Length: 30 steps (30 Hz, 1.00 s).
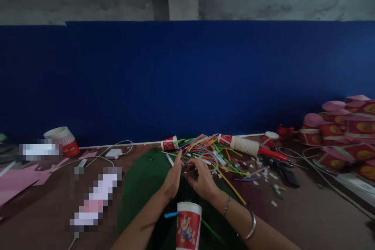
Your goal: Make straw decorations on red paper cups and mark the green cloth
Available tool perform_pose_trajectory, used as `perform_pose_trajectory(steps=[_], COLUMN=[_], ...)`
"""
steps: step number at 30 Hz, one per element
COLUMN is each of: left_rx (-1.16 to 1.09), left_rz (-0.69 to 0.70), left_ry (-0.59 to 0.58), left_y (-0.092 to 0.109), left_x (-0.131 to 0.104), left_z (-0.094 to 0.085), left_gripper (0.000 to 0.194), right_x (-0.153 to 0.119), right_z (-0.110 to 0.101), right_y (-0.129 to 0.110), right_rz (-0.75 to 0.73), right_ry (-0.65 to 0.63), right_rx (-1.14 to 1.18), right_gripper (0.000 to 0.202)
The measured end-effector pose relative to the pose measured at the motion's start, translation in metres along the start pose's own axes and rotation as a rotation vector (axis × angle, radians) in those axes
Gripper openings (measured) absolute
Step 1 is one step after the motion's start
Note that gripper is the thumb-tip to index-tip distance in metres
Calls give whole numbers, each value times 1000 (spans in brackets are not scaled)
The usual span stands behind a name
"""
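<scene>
While left hand (174,175) faces right hand (202,179) | tubes (202,143) crowd beyond | cup (188,228) nearer

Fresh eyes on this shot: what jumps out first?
Probably the broad blue partition behind the table. Then the red-and-white cup at bottom centre. Just beyond it, the left hand and right hand are close together, before a heap of thin multicoloured strips.

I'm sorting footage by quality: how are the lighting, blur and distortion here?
Head view: dim overall, the blue partition darker at left than right; detail between left hand and right hand hard to read in shadow; bangle glints; red pile looks soft, stretched near the right edge; mosaic blocks hide patches at left.
</scene>
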<state>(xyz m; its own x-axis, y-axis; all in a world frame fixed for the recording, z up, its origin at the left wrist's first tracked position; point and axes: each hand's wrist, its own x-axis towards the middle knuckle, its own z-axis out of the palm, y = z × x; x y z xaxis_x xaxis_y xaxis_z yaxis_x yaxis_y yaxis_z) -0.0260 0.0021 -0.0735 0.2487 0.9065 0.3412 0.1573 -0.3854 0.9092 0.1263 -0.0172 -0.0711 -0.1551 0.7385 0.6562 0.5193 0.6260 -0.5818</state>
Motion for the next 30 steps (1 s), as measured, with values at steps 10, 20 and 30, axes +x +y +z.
perform_pose_trajectory(steps=[10,20,30], left_rx=[117,394,491], left_rz=[45,260,291], left_ry=[-65,128,121], left_y=[11,1,2], left_x=[-4,8,7], left_z=[3,-4,-4], left_gripper=[50,9,6], right_x=[0,6,8], right_z=[8,5,0], right_y=[11,16,13], right_rz=[141,333,119], right_ry=[94,92,77], right_rx=[247,476,200], right_gripper=[37,31,7])
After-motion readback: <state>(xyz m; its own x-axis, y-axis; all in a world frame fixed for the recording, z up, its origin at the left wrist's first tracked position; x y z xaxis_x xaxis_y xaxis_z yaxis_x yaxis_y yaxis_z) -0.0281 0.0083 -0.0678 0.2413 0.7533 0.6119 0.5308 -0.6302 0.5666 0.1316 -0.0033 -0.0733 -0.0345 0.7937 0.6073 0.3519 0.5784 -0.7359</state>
